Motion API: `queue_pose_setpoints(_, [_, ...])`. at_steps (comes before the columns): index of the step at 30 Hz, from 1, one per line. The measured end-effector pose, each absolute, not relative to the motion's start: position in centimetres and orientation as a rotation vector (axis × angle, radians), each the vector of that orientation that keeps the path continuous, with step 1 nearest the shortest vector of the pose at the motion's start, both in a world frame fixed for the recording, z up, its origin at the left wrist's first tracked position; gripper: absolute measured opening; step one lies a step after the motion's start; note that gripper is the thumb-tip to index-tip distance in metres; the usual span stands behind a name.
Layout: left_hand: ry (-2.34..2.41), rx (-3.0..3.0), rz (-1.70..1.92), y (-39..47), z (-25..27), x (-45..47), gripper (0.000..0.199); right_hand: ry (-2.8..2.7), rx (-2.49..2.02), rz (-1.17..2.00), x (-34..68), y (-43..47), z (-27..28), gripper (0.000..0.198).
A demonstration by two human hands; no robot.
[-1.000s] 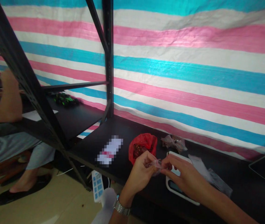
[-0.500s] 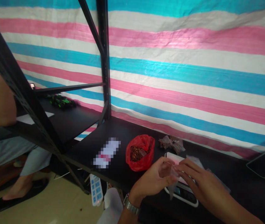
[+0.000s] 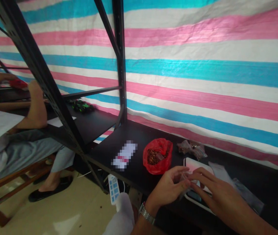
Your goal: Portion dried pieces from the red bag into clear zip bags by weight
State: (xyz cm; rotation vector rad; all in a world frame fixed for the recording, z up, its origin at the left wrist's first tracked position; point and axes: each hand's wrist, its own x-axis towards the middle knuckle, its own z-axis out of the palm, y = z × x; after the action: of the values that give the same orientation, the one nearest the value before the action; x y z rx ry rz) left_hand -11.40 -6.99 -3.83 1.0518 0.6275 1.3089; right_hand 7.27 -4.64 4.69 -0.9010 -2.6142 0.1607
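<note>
- Behind everything we see a striped sheet [image 3: 202,73] in blue, pink and white.
- Before it we have a black metal frame [image 3: 122,65].
- On the left shelf [image 3: 96,125] we make out a green-and-black toy car [image 3: 81,106] and, nearer us, white paper [image 3: 57,122].
- To our left a person [image 3: 28,153] in grey trousers sits on a wooden bench [image 3: 23,186].
- Low down, we spot a white-and-blue power strip [image 3: 114,189].

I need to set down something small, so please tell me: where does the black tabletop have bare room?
Bare tabletop: behind the pixelated white item, toward the upright post; also between the flat clear bags and striped sheet. Crowded: around the white scale, with left hand, right hand, filled packets and red bag close by.
</note>
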Motion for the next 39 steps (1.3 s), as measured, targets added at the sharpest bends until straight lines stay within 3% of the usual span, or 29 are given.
queue_pose_setpoints(5, [0.695, 0.966, 1.413, -7.2, -4.3, -12.4, 0.055, -2.618, -0.852, 0.188, 6.0, -4.9, 4.7, 0.026])
queue_pose_setpoints(11, [0.620, 0.942, 1.391, -8.0, -3.1, -13.9, 0.059, -2.553, -0.787, 0.264, 4.4, -4.9, 5.4, 0.025])
queue_pose_setpoints(17, [0.765, 0.910, 1.506, -9.3, -1.5, -16.9, 0.042, -2.448, -0.694, 0.262, 1.9, -4.7, 5.9, 0.018])
queue_pose_setpoints(30, [0.831, 0.910, 1.418, -10.6, -2.4, -21.1, 0.048, -2.528, -0.792, 0.696, -2.1, -3.9, 5.4, 0.012])
queue_pose_setpoints(34, [0.969, 0.980, 1.473, -10.9, -2.2, -22.8, 0.043, -2.529, -1.040, 0.527, -3.7, -1.4, 4.7, 0.018])
queue_pose_setpoints(37, [1.120, 1.107, 1.451, -10.9, -2.0, -23.3, 0.032, -2.756, -1.253, 0.230, -5.5, 1.0, 4.4, 0.023])
queue_pose_setpoints(39, [1.214, 1.140, 1.427, -10.8, -2.2, -23.2, 0.035, -2.857, -1.366, 0.108, -6.6, 2.1, 4.1, 0.026])
